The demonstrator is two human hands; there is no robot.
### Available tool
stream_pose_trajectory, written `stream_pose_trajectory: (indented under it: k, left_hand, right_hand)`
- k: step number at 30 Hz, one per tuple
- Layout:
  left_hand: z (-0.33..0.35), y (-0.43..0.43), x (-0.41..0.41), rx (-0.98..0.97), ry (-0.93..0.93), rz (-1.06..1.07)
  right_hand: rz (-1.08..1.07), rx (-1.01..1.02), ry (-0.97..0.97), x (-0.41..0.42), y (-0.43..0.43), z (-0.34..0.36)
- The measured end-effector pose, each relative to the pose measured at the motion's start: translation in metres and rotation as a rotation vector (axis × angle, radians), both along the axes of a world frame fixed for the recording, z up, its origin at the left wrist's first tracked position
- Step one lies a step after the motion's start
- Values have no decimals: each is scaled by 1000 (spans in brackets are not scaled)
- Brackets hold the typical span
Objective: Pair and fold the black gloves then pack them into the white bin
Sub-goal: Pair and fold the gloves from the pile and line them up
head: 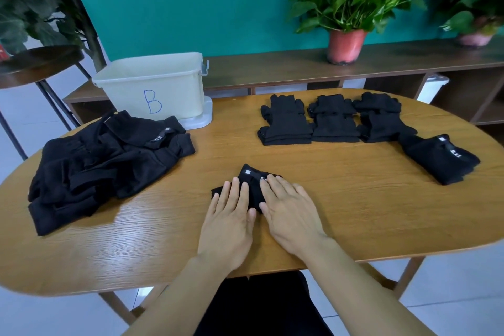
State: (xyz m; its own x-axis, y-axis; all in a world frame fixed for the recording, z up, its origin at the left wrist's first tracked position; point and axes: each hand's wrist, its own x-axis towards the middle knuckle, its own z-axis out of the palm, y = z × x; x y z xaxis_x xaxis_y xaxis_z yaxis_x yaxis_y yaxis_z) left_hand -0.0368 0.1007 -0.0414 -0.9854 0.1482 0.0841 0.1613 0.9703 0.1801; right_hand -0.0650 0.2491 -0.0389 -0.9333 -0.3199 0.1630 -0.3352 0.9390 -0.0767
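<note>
A folded pair of black fabric gloves (252, 190) is pressed flat on the oval wooden bench (341, 199), presumably to set the fold. It is covered by the left hand (229, 217) and right hand (289, 213), palms down, fingers straight, nothing grasped. The white plastic bin (152, 87) is well apart.

Black is being shown by the heap of gloves (109, 161), the three stacks (335, 123), the folded pair (439, 161) and the middle glove (253, 194), some being marked with white tags (247, 172). The bin (152, 82) is being seen in creamy white, marked with a blue B (152, 102). The table (354, 199) is being shown in honey-brown wood grain, the shelf (272, 68) in dark brown, the wall (191, 3) in teal, the pot (345, 46) in pinkish red
</note>
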Motion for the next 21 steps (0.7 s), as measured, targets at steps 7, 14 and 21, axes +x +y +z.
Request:
stream_pose_trajectory:
  k: [7,14,21]
  left_hand:
    - [0,26,-21,-3,-14,-250]
    - [5,74,-41,-43,-42,-415]
    - [6,118,-59,-65,-21,-514]
  right_hand:
    - [-162,8,30,16,36,0]
    - [-299,31,48,24,85,1]
    - [-391,-11,86,25,124,0]
